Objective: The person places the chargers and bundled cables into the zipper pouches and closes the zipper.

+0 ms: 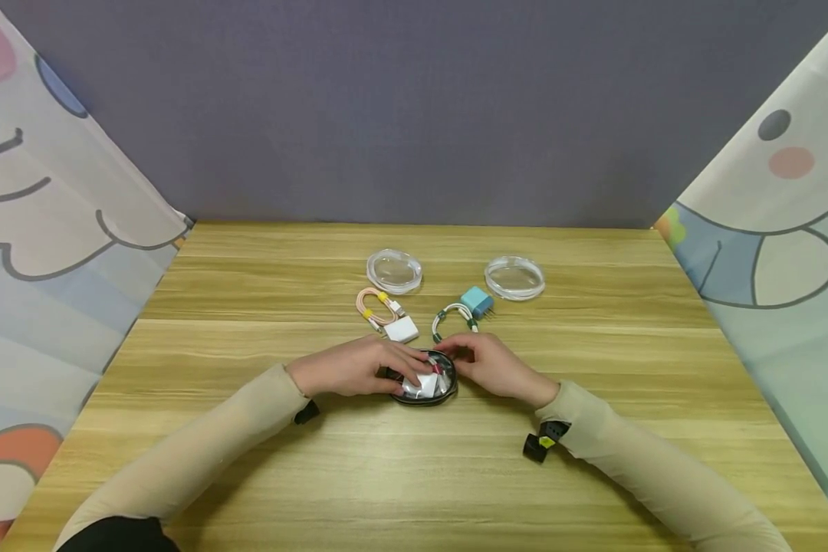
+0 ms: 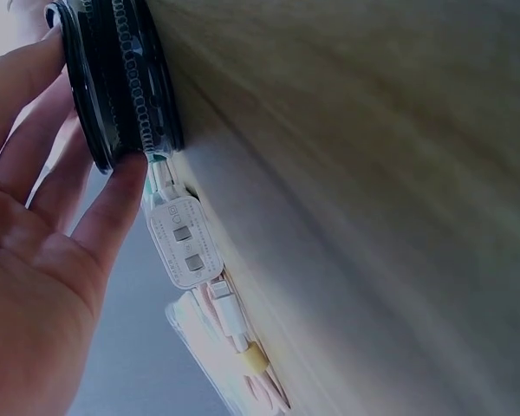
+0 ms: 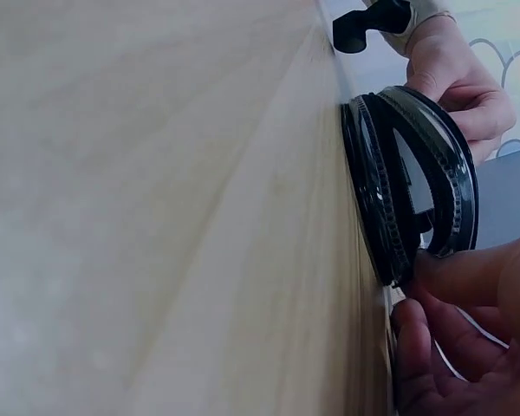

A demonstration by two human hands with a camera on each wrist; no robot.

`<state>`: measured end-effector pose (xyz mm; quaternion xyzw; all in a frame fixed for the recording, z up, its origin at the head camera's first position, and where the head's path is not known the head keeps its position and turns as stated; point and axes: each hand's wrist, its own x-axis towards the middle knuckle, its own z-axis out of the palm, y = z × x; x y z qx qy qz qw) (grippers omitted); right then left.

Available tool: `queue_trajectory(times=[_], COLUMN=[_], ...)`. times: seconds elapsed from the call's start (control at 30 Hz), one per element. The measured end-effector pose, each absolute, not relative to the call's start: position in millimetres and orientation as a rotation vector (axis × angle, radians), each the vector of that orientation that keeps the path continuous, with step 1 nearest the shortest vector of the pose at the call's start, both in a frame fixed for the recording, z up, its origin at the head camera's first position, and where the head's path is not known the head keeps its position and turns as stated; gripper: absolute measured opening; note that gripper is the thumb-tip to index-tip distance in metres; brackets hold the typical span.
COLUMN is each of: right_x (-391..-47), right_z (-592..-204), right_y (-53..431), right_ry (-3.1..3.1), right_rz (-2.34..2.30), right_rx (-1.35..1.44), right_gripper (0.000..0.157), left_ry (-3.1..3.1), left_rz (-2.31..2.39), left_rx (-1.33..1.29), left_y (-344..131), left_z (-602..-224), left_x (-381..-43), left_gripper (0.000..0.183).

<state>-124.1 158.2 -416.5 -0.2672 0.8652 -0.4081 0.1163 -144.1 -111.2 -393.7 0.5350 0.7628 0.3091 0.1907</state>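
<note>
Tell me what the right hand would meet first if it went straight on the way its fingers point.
Most likely the black case: the right hand has its thumb against one end. Depth makes it unclear whether the left hand or white charger would come next.

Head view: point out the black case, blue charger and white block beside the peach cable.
Black case (image 1: 425, 401): head view, near rim.
Blue charger (image 1: 476, 297): head view, lighter top face.
White block (image 1: 402, 330): head view, top face.
</note>
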Motion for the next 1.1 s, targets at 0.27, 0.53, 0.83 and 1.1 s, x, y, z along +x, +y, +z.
queue_trajectory(times=[0.27, 0.53, 0.83, 1.1], right_x=[-123.8, -122.4, -122.6, -127.6], right_z=[-415.3, -408.5, -401.6, -395.6], right_y=[154.2, 152.1, 150.0, 152.1], right_ry=[2.648, 2.728, 2.68, 2.618], right_rz=[-1.054, -0.86, -0.731, -0.841], right_rx=[-0.869, -0.94, -0.891, -0.868], right_gripper=[0.02, 0.01, 0.007, 0.012], left_ry=[2.119, 2.133, 2.13, 2.135], left_rz=[0.881, 0.877, 0.877, 0.867], left_rx=[1.471, 1.483, 1.489, 1.493], left_y=[-113.0, -113.2, -113.5, -114.0], left_z=[-392.8, -393.4, -392.8, -391.7], left_x=[-142.9, -142.9, -142.5, -143.3], left_gripper=[0.029, 0.027, 0.025, 0.026])
